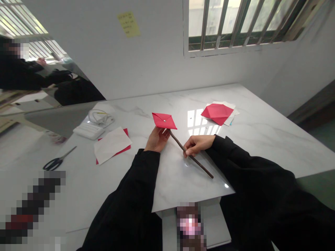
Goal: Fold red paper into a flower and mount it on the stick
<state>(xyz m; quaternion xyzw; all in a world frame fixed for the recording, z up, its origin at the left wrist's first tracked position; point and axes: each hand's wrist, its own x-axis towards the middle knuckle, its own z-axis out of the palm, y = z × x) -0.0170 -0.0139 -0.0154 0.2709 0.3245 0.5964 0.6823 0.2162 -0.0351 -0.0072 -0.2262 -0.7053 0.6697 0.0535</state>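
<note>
My left hand (pixel 157 139) grips the lower corner of a folded red paper diamond (pixel 169 122), which has a small silver pin at its centre. A thin dark brown stick (pixel 192 157) runs from behind that paper down to the right. My right hand (pixel 197 145) pinches the stick near its middle, and the stick's far end sticks out past my fingers. Black sleeves cover both my forearms. The stick's upper end is hidden by my left fingers and the paper.
On the white marble table (pixel 256 139) lie another red folded paper on white sheets (pixel 217 113), a white sheet over red paper (pixel 111 145), black-handled scissors (pixel 56 162), a white pad (pixel 88 131) and a white cable (pixel 101 118). A large mirror (pixel 60 80) stands at the left.
</note>
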